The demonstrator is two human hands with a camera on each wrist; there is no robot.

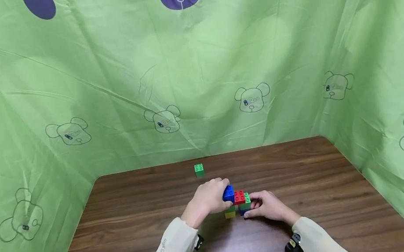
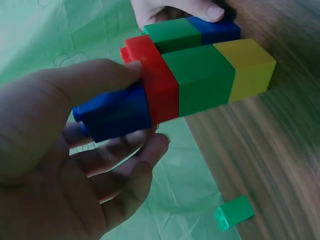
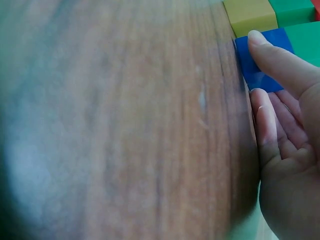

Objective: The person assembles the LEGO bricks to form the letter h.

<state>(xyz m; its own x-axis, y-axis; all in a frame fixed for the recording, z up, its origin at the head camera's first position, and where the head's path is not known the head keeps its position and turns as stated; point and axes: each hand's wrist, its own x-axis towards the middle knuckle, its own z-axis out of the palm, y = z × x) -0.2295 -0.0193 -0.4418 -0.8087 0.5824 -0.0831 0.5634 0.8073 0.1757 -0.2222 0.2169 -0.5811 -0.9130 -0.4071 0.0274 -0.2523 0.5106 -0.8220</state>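
Observation:
My left hand (image 1: 208, 198) pinches a blue toy brick (image 2: 117, 112) on top of a small arch of bricks, its thumb tip reaching the edge of the red brick (image 2: 160, 85). That red brick bridges two columns. The left column has a green brick (image 2: 202, 82) over a yellow brick (image 2: 255, 70); the right one has a second green brick (image 2: 172, 35) over a lower blue brick (image 2: 225, 31). Low on the right column, my right hand (image 1: 272, 208) grips the lower blue brick, thumb laid on its face in the right wrist view.
A loose green brick (image 1: 199, 170) stands near the far edge of the brown wooden table (image 1: 138, 203). Green printed cloth (image 1: 201, 72) hangs behind the table and along both sides. A black device (image 1: 292, 248) is strapped at the right wrist.

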